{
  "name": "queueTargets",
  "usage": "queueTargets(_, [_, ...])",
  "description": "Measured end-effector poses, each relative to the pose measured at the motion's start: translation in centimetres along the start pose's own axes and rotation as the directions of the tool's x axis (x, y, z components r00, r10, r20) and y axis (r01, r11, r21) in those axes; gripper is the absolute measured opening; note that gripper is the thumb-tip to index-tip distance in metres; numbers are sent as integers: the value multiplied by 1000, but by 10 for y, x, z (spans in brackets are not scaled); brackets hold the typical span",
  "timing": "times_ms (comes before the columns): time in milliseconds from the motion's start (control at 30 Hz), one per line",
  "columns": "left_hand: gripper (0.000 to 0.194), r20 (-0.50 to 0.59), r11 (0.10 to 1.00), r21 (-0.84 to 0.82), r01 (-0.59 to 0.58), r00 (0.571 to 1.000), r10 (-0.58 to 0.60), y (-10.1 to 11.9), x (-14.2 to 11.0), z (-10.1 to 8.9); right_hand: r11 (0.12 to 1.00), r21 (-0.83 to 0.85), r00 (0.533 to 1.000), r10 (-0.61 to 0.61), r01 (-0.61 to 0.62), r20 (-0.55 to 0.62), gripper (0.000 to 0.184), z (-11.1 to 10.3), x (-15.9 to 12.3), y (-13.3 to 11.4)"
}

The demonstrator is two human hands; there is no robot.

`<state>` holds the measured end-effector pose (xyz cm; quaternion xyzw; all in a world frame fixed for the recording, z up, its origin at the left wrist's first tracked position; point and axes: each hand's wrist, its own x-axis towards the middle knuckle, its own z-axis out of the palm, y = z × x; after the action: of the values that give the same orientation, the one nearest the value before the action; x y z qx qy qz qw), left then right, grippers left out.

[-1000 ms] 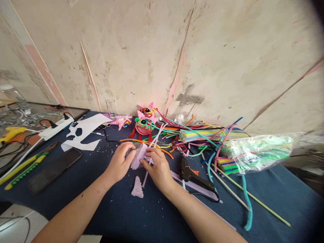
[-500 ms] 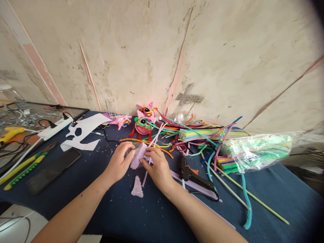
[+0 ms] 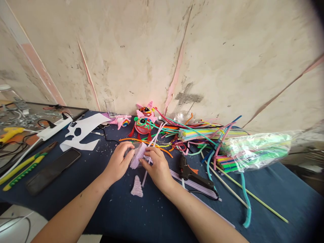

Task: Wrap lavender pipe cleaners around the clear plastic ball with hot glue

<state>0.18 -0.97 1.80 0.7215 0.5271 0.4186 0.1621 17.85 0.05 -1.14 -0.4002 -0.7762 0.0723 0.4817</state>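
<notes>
Hardly any movement since the earlier frame: mid-frame, your left hand [image 3: 118, 163] and right hand [image 3: 159, 170], both part-closed, pinch the lilac piece [image 3: 138, 156], though lilac strips [image 3: 159, 133] crossing close by could snag, dragging it askew.

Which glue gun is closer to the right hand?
The black glue gun, just right of the right hand; the yellow glue gun lies far left, past the power strip.
</notes>
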Motion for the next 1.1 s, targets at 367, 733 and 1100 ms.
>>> queueTargets(367, [21, -13, 1000, -3, 0, 1000, 0, -1, -1, 0, 1000, -1, 1000, 7, -7, -6, 9, 0, 0, -1])
queueTargets(733, [20, -13, 1000, -6, -4, 1000, 4, 0, -1, -1, 1000, 10, 1000, 18, -18, 4, 10, -1, 1, -2])
queueTargets(1100, [22, -2, 1000, -1, -3, 1000, 3, 0, -1, 0, 999, 10, 999, 31, -31, 11, 10, -1, 1, -2])
